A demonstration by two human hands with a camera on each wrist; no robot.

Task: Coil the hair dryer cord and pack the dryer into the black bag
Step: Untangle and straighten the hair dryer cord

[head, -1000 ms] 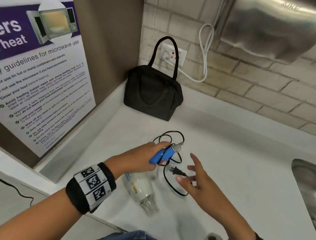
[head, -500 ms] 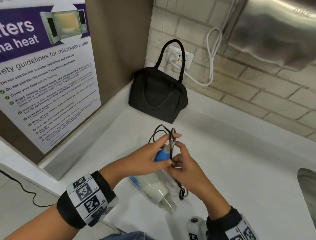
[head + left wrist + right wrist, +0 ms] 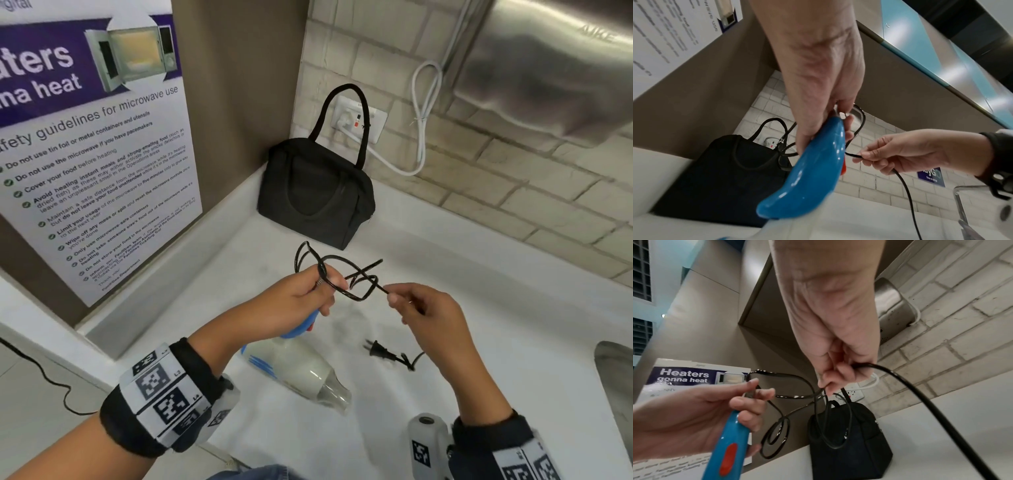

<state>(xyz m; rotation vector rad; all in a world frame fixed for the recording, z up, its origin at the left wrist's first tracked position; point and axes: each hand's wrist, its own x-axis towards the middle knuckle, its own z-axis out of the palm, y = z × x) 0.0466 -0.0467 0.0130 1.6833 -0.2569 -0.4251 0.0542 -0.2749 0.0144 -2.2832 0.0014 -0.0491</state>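
Observation:
My left hand [image 3: 308,294] grips the blue handle [image 3: 813,170] of the white hair dryer [image 3: 301,370], nozzle pointing down over the white counter [image 3: 479,308], and its thumb and fingers also hold loops of the black cord [image 3: 346,277]. My right hand [image 3: 411,305] pinches the cord just right of the loops, seen too in the right wrist view [image 3: 840,378]. From there the cord hangs down to the plug [image 3: 380,350], which lies on the counter. The black bag [image 3: 315,195] stands upright in the back corner, handle up.
A microwave safety poster [image 3: 92,154] covers the left wall. A wall socket [image 3: 359,118] with a white cable [image 3: 421,123] sits behind the bag, under a steel hand dryer [image 3: 548,68]. A sink edge [image 3: 616,377] shows at the right.
A second ago my right hand was open beside the plug. It then came to the cord at the handle, and has drawn it out to the right, forming loops held by my left hand.

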